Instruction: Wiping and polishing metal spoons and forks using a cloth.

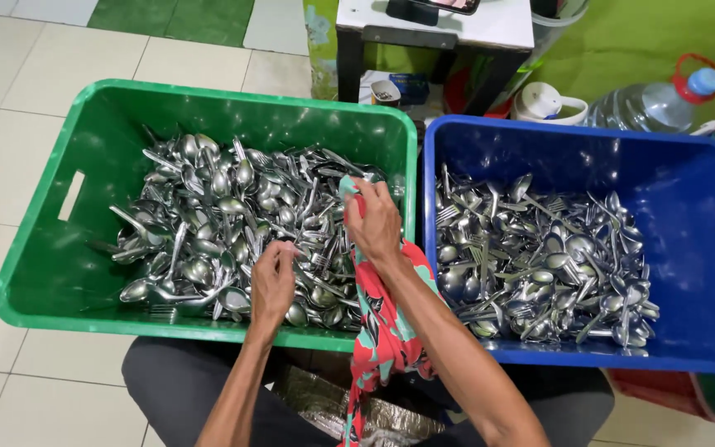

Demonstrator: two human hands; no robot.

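Gripping a floral cloth (pixel 386 331) in right hand (pixel 374 222), left hand (pixel 273 281) pinching shiny steel cutlery (pixel 233 223), green plastic crate (pixel 51 273)

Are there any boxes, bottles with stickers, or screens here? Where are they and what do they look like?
Phone or screen: dark, flat, on the white table at the top edge.
Small box: dark blue, under that table.
Small cup: white, beside the box.
Water bottle: big, clear, blue cap, red handle, behind the blue crate; no sticker visible.
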